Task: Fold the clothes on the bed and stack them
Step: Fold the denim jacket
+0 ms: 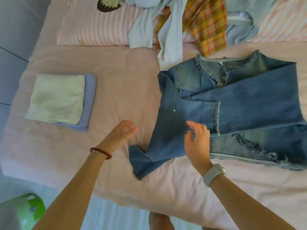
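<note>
From the head camera, a bed (116, 77) covered in a pale pink sheet fills the view. The denim garment (232, 105), with frayed edges at its neckline and hems, lies spread on the sheet, its sleeves folded in across the body and one blue sleeve end trailing off toward the near edge of the bed.

The left hand (123, 131) hovers just beside the denim garment, off its left edge over bare sheet; its grip has the fingers loosely curled and holds nothing. A reddish braided bracelet (101, 152) sits on that wrist. The right hand (196, 141) is raised over the near part of the denim garment, grip relaxed with fingers and thumb parted, nothing between them; whether the fingertips touch the cloth cannot be told. A pale grey watch (214, 174) is on that wrist.

Well to the left of the denim garment rests a small stack: a folded pale green cloth (56, 98) on top of a folded lavender-blue cloth (89, 97).

Beyond the denim garment, a heap of unfolded clothes lies on the striped pillows (93, 29): a yellow-orange plaid garment (207, 25), touching the denim collar, and a pale blue garment (169, 39) just beside it.

Left of the bed, near the bottom corner, a green object (28, 209) sits blurred on the floor.
</note>
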### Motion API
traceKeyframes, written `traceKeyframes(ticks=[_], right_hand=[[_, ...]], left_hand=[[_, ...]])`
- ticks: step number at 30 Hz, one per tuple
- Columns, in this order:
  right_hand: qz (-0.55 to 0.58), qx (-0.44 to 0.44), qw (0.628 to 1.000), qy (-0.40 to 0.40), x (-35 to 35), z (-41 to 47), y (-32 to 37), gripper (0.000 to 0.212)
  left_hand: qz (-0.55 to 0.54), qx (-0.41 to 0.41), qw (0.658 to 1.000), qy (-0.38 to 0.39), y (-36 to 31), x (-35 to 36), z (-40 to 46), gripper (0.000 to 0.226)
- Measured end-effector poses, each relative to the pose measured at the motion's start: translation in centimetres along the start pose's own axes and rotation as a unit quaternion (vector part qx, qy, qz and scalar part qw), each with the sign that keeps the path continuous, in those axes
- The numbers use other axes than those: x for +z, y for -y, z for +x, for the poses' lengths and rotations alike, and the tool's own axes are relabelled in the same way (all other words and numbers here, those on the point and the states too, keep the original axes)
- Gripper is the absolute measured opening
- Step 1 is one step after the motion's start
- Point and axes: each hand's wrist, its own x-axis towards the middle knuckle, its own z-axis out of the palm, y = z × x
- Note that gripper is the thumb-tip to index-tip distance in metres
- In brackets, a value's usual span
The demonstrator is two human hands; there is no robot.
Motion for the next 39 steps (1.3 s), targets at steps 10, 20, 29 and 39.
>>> traceKeyframes(ticks=[10, 20, 29, 39], right_hand=[[-0.021, 0.007, 0.998, 0.061, 5.9, 0.0, 5.1, 0.031], [-0.289, -0.156, 0.939, 0.103, 13.1, 1.8, 4.1, 0.046], [-0.437, -0.18, 0.863, 0.179, 11.0, 5.7, 3.3, 0.07], [-0.487, -0.192, 0.813, 0.255, 8.8, 4.9, 1.6, 0.074]], left_hand=[[-0.102, 0.068, 0.992, 0.016, 6.2, -0.7, 1.0, 0.021], [0.215, 0.032, 0.949, -0.229, 10.0, -14.3, 8.3, 0.024], [0.219, 0.112, 0.934, -0.26, 8.6, -18.2, 9.7, 0.028], [0.28, 0.051, 0.916, -0.283, 4.7, -20.2, 12.6, 0.028]])
